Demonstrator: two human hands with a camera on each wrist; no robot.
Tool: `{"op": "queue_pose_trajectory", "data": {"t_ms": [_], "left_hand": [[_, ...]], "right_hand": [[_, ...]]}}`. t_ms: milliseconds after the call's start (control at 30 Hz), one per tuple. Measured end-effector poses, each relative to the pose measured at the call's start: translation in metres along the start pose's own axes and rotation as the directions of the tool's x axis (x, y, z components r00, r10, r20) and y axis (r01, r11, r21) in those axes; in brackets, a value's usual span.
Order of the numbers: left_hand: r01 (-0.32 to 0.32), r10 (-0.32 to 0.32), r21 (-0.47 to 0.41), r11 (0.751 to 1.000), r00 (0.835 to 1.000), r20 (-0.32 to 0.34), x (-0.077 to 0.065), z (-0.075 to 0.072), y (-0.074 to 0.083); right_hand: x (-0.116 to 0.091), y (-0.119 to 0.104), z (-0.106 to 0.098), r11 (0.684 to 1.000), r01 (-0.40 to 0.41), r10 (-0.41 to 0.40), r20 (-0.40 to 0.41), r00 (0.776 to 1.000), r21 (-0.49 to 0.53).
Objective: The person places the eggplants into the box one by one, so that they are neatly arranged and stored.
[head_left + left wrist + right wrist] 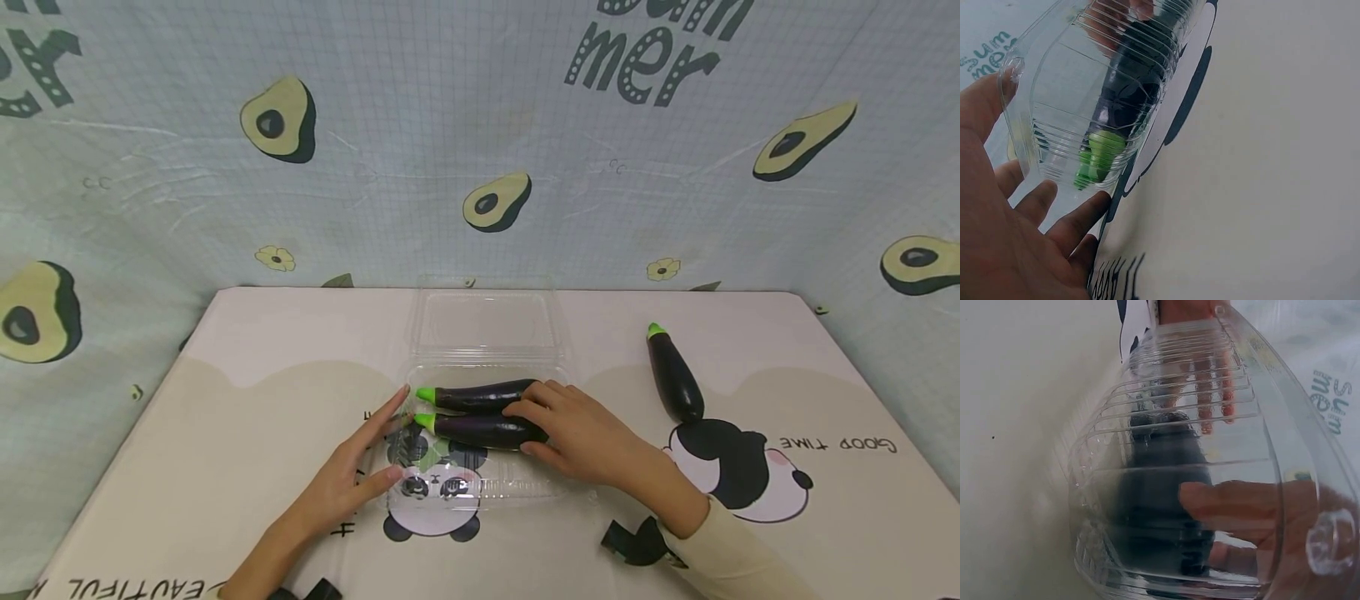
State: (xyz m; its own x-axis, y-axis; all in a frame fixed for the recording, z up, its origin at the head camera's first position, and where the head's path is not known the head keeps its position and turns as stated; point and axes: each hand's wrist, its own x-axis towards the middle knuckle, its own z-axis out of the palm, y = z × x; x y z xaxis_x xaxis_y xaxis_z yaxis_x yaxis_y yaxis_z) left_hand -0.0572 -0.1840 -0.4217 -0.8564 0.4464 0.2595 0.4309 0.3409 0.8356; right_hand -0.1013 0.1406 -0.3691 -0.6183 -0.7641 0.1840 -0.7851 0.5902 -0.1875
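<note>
An open clear plastic clamshell box (pixel 517 492) holds two eggplants lying side by side, green stem ends to the left. My right hand (pixel 581 429) reaches into the box and grips the right end of the near eggplant (pixel 480 431). The far eggplant (pixel 472 397) lies right behind it, its right end partly hidden by that hand. At the box's left side my left hand (pixel 352 471) rests with spread, fairly straight fingers. In the left wrist view its thumb and fingertips touch the clear rim and wall, with a green stem (pixel 1100 159) showing through.
The box's lid (pixel 487 325) stands hinged open toward the back. A third eggplant (pixel 675 377) lies on the printed tablecloth (pixel 247 417) at the right. Behind the table hangs a curtain (pixel 390 108) with avocado prints. Dark straps (pixel 637 542) are near the right sleeve.
</note>
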Motion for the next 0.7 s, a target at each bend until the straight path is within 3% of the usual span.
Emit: {"op": "queue_pose_trajectory", "data": {"t_ms": [700], "left_hand": [[0.007, -0.007, 0.010, 1.000, 1.000, -0.003, 0.0001, 0.0009, -0.0021]], "right_hand": [[0.0016, -0.0008, -0.0041, 1.000, -0.009, 0.009, -0.007, 1.000, 0.003]]}}
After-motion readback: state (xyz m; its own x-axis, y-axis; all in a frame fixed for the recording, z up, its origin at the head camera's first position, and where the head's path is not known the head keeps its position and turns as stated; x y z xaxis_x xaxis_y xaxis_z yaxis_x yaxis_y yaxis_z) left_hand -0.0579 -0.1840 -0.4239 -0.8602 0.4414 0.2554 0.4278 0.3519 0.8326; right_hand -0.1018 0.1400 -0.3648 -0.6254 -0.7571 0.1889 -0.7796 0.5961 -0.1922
